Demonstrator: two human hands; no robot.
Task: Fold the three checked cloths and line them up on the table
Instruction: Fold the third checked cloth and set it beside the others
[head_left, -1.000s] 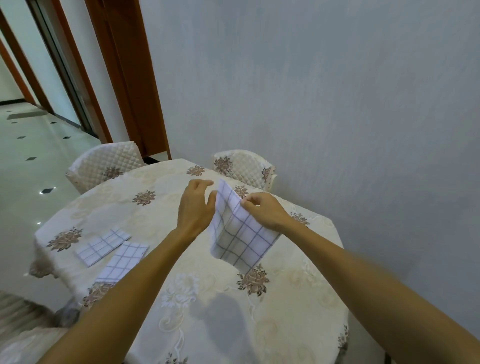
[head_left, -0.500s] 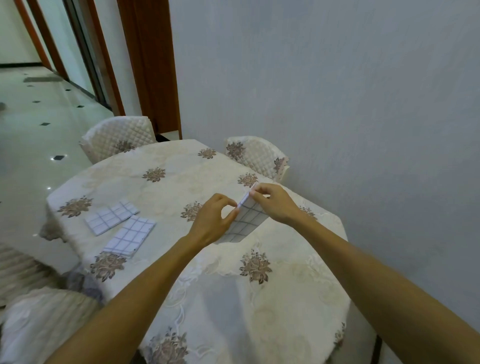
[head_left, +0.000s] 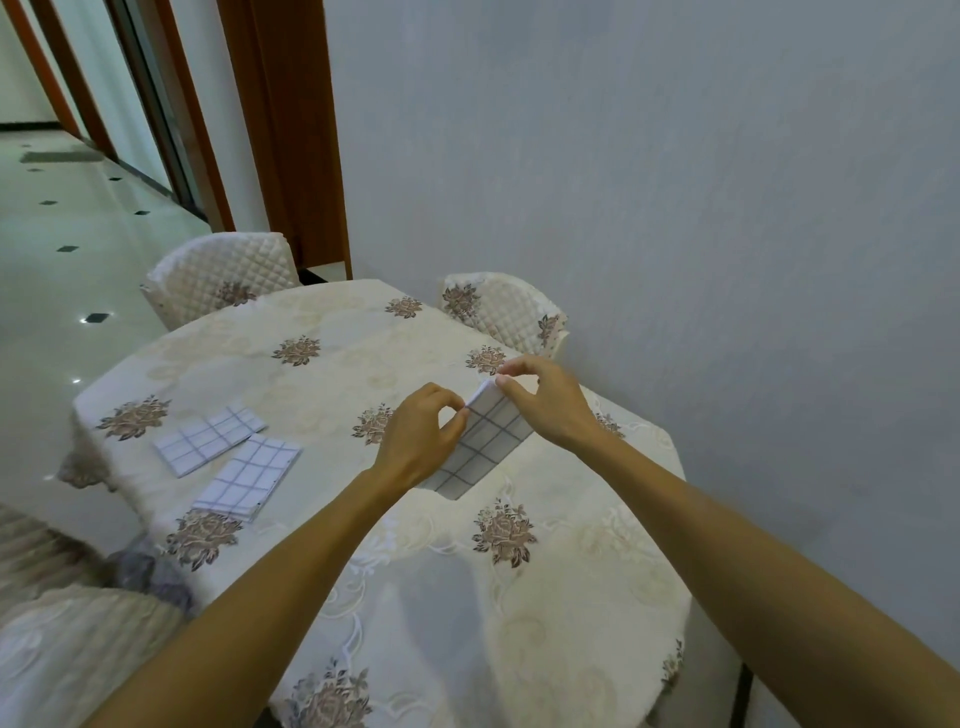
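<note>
Left hand (head_left: 415, 441): I see thumb and fingers pinching the held cloth (head_left: 485, 441) at its left edge.
Right hand (head_left: 545, 400): fingertips pinched on its far corner.
Held cloth: folded narrow, toward the far right edge of the table (head_left: 322, 395).
First folded cloth (head_left: 208, 439), second folded cloth (head_left: 247, 478): flat, just beside each other near the left edge.
</note>
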